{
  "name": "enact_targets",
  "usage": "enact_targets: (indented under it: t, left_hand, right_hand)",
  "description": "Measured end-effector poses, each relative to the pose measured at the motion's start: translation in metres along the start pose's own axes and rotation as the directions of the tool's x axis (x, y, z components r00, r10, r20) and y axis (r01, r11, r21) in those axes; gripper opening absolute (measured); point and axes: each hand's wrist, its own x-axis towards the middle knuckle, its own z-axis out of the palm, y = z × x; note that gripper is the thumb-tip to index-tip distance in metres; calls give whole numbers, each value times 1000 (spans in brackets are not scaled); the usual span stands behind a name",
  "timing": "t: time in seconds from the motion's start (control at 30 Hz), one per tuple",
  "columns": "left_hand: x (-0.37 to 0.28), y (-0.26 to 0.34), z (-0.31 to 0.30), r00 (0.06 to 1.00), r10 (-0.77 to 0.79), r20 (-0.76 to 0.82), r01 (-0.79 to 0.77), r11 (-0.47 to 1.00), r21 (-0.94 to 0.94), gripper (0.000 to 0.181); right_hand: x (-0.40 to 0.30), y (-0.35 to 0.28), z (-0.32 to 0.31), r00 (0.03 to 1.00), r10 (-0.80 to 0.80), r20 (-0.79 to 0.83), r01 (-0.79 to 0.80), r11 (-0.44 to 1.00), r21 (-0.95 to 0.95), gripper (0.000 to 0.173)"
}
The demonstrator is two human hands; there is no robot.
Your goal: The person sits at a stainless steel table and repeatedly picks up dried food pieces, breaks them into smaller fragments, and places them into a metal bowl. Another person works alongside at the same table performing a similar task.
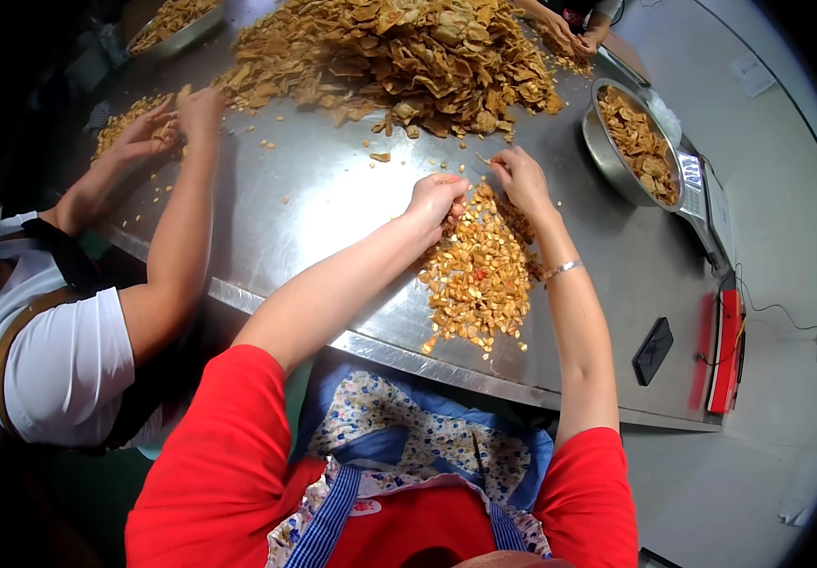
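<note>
My left hand (440, 202) is curled at the upper left side of a small pile of yellow-brown dried food bits (479, 273) on the metal table (309, 206). Its fingertips are bent in, and whatever may lie inside the fist is hidden. Just right of it, my right hand (520, 181) pinches a thin pale strip (483, 159) between thumb and fingers, above the pile's far end. Beyond both hands rises a large heap of flat, dried brown food pieces (408, 57). A few loose bits lie between heap and hands.
A metal bowl (593, 128) of dried pieces stands at right, near a phone (653, 351) and a red box (726, 351). At left, a co-worker's hands (199, 113) work over another small pile (124, 124). Another person's hands (578, 39) are at the far right. A second bowl (181, 46) sits far left.
</note>
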Motion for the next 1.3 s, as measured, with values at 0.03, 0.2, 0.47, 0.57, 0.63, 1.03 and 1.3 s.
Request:
enact_targets:
  t: [0.03, 0.2, 0.47, 0.57, 0.63, 1.03, 1.3]
  left_hand:
    - [-1, 2, 0, 1000, 2, 15, -2, 1000, 2, 20]
    - [2, 5, -7, 997, 55, -55, -57, 998, -38, 25]
    - [-4, 9, 3, 991, -126, -45, 121, 986, -116, 14]
    - [-4, 5, 7, 994, -105, -10, 102, 978, -183, 14]
    - [-4, 3, 3, 998, -67, 20, 69, 982, -178, 15]
    - [-22, 13, 9, 953, -201, 228, 222, 973, -67, 25]
    - [-14, 3, 8, 990, -124, 61, 128, 989, -74, 10]
  right_hand:
    - [-3, -10, -4, 999, -16, 48, 11, 995, 100, 14]
    - [3, -35, -10, 945, 85, 316, -251, 808, 533, 23]
    - [69, 19, 39, 980, 43, -194, -76, 983, -168, 28]
    - [65, 46, 49, 922, 97, -375, -76, 995, 71, 23]
    - [50, 40, 45, 919, 313, -241, -194, 889, 415, 19]
    - [-61, -62, -10, 988, 121, -94, -28, 748, 663, 18]
    - [-7, -8, 13, 982, 181, -63, -166, 968, 186, 30]
